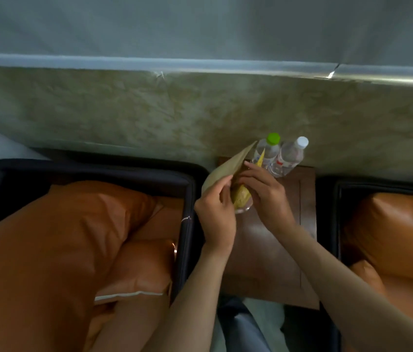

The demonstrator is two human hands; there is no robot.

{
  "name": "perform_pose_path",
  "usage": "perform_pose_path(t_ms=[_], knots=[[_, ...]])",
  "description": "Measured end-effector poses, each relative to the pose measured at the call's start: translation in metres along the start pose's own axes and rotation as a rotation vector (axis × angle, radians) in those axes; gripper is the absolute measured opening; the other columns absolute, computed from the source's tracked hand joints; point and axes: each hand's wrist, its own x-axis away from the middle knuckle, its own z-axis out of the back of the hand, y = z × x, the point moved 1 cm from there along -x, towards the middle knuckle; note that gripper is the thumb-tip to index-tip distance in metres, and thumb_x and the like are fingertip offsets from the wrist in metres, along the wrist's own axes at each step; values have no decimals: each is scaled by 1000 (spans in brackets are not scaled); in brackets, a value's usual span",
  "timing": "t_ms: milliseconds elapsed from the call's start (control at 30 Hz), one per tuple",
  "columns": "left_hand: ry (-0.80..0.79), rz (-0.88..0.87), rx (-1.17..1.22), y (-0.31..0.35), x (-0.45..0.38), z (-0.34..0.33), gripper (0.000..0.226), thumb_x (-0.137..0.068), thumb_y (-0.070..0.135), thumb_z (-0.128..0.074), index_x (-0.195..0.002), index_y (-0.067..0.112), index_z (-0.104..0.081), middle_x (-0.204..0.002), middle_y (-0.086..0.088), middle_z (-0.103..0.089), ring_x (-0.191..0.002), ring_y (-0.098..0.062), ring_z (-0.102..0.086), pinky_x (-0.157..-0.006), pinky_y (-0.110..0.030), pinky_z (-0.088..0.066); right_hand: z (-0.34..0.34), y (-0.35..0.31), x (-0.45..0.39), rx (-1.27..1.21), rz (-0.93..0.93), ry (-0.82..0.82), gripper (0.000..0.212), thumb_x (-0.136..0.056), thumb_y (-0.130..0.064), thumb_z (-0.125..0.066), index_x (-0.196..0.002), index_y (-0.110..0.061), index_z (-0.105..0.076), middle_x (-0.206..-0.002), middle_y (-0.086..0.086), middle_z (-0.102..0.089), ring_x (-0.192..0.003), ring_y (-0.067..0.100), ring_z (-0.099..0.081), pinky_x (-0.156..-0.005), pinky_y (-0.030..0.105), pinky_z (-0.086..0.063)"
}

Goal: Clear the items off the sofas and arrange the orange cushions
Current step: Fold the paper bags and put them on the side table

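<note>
Above the brown side table [271, 250] between two sofas, my left hand [216, 214] pinches a tan paper bag [228, 166] by its lower edge. My right hand [263, 191] curls round a yellow snack packet [241, 196] beside the bag. Orange cushions [73, 224] fill the left sofa, which has a dark frame [185, 214]. Another orange cushion [398, 229] lies on the right sofa. Part of the packet is hidden behind my fingers.
Two clear plastic bottles stand at the table's back edge, one with a green cap [267, 151] and one with a white cap [289, 158]. A mottled beige wall [149, 107] rises right behind the sofas. My legs show at the bottom.
</note>
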Motion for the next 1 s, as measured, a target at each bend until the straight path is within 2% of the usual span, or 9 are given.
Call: perform_pose_path(t_ms=[133, 400, 600, 667, 733, 800, 867, 933, 1000], knots=[[92, 67, 36, -11, -14, -32, 21, -95, 5, -72, -114, 9, -79, -107, 1, -79, -103, 2, -70, -89, -14, -54, -3, 46, -38, 22, 148, -155, 19, -91, 6, -73, -110, 3, -74, -123, 19, -68, -139, 34, -52, -103, 52, -51], [137, 195, 141, -21, -35, -71, 20, -97, 4, -69, -114, 6, -78, -105, 0, -78, -102, 1, -71, -86, -11, -53, -9, 82, -71, 16, 184, -199, 38, -76, 24, -74, -107, 2, -76, -128, 24, -65, -139, 35, -51, -103, 49, -54], [-14, 183, 157, -34, -34, -71, 25, -98, 11, -68, -123, 9, -73, -117, 0, -76, -112, -6, -70, -94, -31, -59, -13, 85, -57, -34, 55, -174, 22, -86, 17, -68, -99, 1, -76, -143, 23, -54, -151, 32, -35, -120, 36, -38], [-89, 192, 154, -39, -33, -69, 33, -97, 10, -68, -130, 13, -70, -126, 4, -72, -121, -2, -64, -101, -33, -56, -14, 80, -51, -43, -33, -124, 21, -90, 12, -63, -97, -1, -77, -150, 24, -47, -153, 33, -29, -121, 44, -37], [-189, 181, 142, -45, -30, -67, 44, -96, 15, -68, -139, 19, -63, -139, 7, -63, -134, 0, -52, -112, -33, -48, -17, 69, -43, -56, -102, -84, 29, -97, -4, -51, -111, -3, -77, -154, 24, -42, -155, 32, -26, -122, 46, -35], [-306, 244, 139, -53, -26, -66, 58, -95, 26, -64, -151, 28, -49, -155, 8, -48, -146, -3, -37, -121, -37, -38, -19, 54, -36, -67, -193, -32, 40, -101, -13, -42, -130, -6, -69, -160, 23, -34, -156, 19, -21, -124, 32, -30], [-404, 310, 144, -64, -26, -67, 68, -96, 37, -62, -158, 38, -36, -164, 11, -31, -153, -9, -26, -125, -46, -31, -20, 38, -31, -88, -322, 1, 50, -100, -8, -39, -147, -13, -54, -166, 16, -24, -156, 6, -12, -121, 16, -20], [-439, 296, 113, -76, -29, -69, 74, -94, 45, -63, -160, 42, -28, -168, 10, -24, -156, -14, -22, -124, -53, -30, -24, 30, -24, -157, -415, 8, 57, -100, -10, -39, -155, -20, -42, -169, 8, -19, -157, 10, -13, -123, 24, -23], [-449, 288, 45, -89, -35, -72, 81, -89, 58, -59, -161, 42, -24, -170, 5, -23, -158, -20, -18, -125, -56, -26, -29, 25, -15, -268, -499, 32, 58, -102, -27, -46, -158, -26, -33, -167, 1, -24, -154, 18, -25, -120, 46, -36]])
